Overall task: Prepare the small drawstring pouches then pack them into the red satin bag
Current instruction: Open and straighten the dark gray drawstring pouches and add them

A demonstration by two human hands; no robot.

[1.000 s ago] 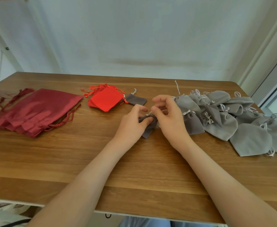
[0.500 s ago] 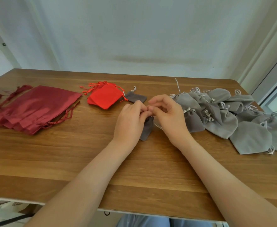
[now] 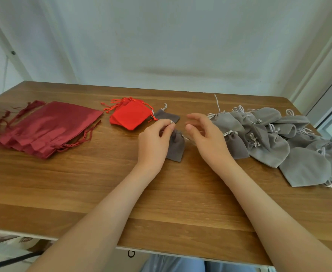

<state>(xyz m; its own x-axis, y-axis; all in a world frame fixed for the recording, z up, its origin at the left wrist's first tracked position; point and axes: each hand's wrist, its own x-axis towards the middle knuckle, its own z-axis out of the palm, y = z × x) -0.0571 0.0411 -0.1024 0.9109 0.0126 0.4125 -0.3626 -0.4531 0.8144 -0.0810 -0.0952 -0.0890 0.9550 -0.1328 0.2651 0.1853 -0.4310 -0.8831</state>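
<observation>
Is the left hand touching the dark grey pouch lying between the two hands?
Touching. The head view shows the left hand pinching the drawstring of the dark grey pouch, whose gathered neck lies against the fingers.

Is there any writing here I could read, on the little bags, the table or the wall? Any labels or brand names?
No readable text. The red satin bags, red pouches, grey pouches, the dark grey pouch the left hand pinches, and the wooden table show no print or label.
A small dark mark below the table's front edge resembles "G"; letter or hook, cannot tell.
</observation>
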